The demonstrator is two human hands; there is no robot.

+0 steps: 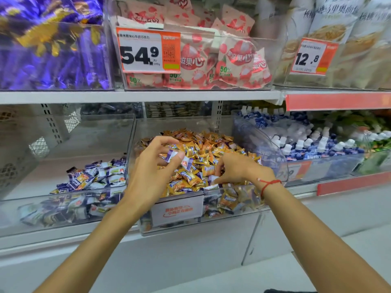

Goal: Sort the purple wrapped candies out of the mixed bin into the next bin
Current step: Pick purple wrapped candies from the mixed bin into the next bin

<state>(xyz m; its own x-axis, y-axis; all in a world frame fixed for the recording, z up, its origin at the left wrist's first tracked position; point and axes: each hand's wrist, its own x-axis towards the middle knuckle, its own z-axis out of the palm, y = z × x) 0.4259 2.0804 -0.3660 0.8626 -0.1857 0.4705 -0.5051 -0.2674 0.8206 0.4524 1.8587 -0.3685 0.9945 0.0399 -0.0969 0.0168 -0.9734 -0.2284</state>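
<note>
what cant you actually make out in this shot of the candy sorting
- Head view: what the right hand grips in the mixed bin; its curled fingers hide it.
- How many purple candies the left hand pinches; fingers cover part.
- Purple candies left under the orange pile: buried.
- Price label on the bin to the right: warped by clear plastic.
- Back-row bins: dark, blurred.

The mixed bin (232, 199) sits just right of the next bin (63, 210), with what seem bottles (306, 142) further right.
</note>
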